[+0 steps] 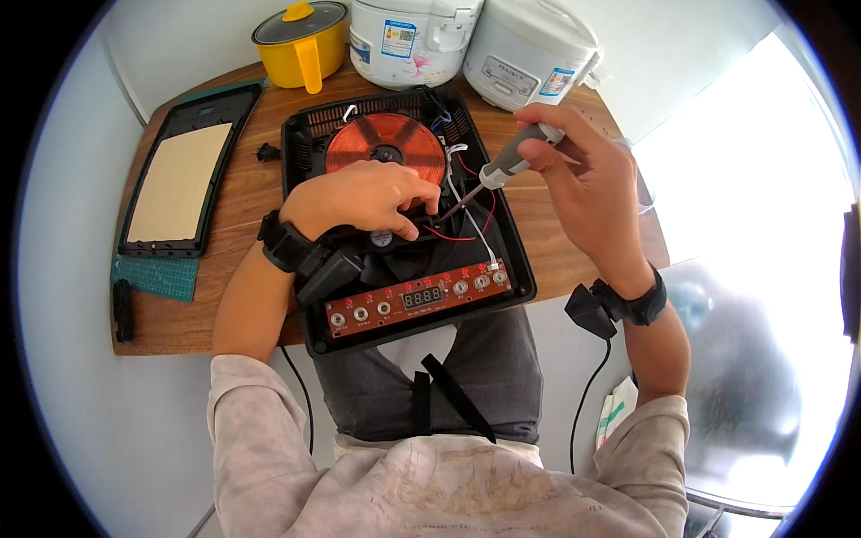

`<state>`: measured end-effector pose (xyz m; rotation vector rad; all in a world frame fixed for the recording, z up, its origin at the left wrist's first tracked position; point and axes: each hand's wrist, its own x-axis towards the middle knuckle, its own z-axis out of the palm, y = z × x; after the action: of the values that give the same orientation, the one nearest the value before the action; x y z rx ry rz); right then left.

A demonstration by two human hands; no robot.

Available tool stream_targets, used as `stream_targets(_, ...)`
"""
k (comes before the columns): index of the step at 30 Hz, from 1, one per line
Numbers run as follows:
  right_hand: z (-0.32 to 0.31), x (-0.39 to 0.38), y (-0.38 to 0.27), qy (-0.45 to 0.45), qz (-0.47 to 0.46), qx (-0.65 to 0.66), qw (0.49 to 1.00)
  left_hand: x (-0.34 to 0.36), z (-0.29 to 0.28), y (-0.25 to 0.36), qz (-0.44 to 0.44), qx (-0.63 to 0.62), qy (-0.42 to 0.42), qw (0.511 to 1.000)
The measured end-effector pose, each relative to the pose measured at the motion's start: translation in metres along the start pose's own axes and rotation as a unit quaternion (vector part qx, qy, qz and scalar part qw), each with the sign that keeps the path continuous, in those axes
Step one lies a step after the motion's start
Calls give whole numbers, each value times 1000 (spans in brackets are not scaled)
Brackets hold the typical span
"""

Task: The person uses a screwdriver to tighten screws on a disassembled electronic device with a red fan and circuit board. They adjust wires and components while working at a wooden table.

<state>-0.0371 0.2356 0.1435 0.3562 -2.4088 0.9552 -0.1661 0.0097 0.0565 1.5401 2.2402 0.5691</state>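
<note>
The right hand (587, 175) grasps a grey-handled screwdriver with a thin metal shaft (504, 167), angled down into the uncovered black plastic housing (508, 238), which lies at the near edge of the brown wooden table (242, 202). The left hand (369, 197) curls over the lower part of the flat, round, copper-red coil (419, 143), its fingertips beside the tool's tip; whether they pinch anything, I cannot tell, nor whether the tip sits in a screw (fingers and dark plastic crowd that spot). The shaft would probably work better more upright, in line with any screw, pressed firmly before turning. The thin red wire (456, 238) nearby is best guarded from a slip.
</note>
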Motion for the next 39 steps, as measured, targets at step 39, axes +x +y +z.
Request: stream_targets(39,26,20,-30,14,-115,82,990,-3,-3,6,-14,13,1,1000)
